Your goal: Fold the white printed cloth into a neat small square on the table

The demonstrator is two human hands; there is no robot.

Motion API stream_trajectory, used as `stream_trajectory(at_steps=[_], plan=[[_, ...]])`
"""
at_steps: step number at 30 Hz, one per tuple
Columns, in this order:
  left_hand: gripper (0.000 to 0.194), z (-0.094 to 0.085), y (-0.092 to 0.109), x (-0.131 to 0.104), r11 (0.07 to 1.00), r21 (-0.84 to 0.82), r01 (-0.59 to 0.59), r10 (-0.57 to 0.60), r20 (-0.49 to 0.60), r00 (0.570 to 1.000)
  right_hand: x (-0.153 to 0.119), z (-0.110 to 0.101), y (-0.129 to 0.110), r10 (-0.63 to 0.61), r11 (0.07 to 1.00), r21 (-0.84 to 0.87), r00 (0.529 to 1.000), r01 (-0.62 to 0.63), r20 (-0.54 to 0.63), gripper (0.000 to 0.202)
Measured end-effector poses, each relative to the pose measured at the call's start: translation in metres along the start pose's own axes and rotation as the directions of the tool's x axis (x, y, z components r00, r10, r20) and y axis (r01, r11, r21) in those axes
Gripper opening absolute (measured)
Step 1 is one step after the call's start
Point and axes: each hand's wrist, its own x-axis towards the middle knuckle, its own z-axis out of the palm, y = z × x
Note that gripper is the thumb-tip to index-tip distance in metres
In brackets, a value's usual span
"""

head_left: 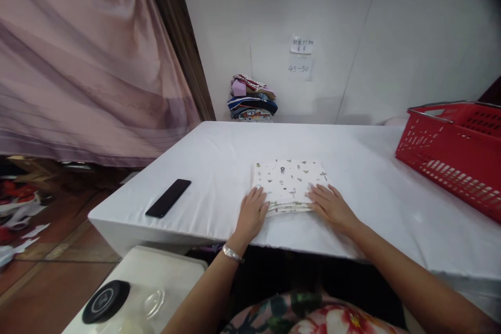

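Note:
A folded white cloth (287,182) with small printed figures lies flat on the white-covered table, its layers showing along the near edge. My left hand (251,213) rests at its near left corner, fingers stretched forward and touching the edge. On the near right corner lies my right hand (332,207), flat with its fingers spread over the cloth. Neither hand grips the cloth. A silvery bracelet (233,253) circles my left wrist.
A black phone (168,198) lies on the table (219,156) to the left. The red basket (454,151) stands at the right. Behind the table is a clothes stack (252,99) against the wall. A white cabinet top (164,266) with a black round lid (106,301) sits lower left.

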Motion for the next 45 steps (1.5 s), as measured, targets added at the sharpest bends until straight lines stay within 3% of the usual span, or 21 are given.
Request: stream_trajectory(at_steps=[5,10,16,19,21,24,31,35,38,45], plan=[[0.039,-0.004,-0.002,-0.013,0.995,0.064,-0.074,0.075,-0.018,0.997,-0.021,0.004,0.009,-0.054,0.999,-0.009,0.998,0.054,-0.014,0.044],[0.038,-0.008,0.0,-0.018,0.994,0.054,-0.099,0.1,-0.023,0.995,-0.031,0.012,0.013,-0.005,1.0,-0.005,0.996,0.004,-0.091,0.045],[0.035,-0.01,0.0,-0.018,0.99,-0.101,-0.094,0.093,-0.018,0.996,-0.035,0.014,0.013,0.066,0.985,0.169,0.982,-0.036,-0.177,0.044],[0.03,-0.01,0.0,-0.016,0.97,-0.24,-0.023,0.003,-0.084,0.996,-0.035,0.01,0.019,0.345,0.887,0.398,0.908,-0.234,-0.236,0.046],[0.03,-0.01,0.0,-0.014,0.952,-0.301,0.059,-0.107,-0.145,0.984,-0.034,0.007,0.026,0.546,0.752,0.522,0.824,-0.403,-0.151,0.051],[0.031,-0.008,-0.002,-0.012,0.916,-0.356,0.183,-0.257,-0.171,0.951,-0.031,0.005,0.036,0.673,0.613,0.568,0.739,-0.549,-0.012,0.056],[0.039,-0.014,0.004,0.0,0.857,-0.327,0.4,-0.433,-0.034,0.901,-0.02,0.002,0.044,0.679,0.64,0.447,0.732,-0.625,0.053,0.063],[0.039,-0.018,0.008,0.01,0.84,-0.296,0.454,-0.459,0.057,0.886,-0.009,0.003,0.049,0.664,0.661,0.412,0.744,-0.628,0.069,0.069],[0.043,-0.014,0.002,0.018,0.814,-0.301,0.496,-0.489,0.105,0.866,-0.003,0.004,0.051,0.633,0.677,0.41,0.768,-0.611,0.098,0.072],[0.054,-0.012,-0.018,0.046,0.741,-0.283,0.609,-0.565,0.226,0.793,0.006,-0.003,0.048,0.615,0.682,0.375,0.77,-0.627,0.168,0.072]])
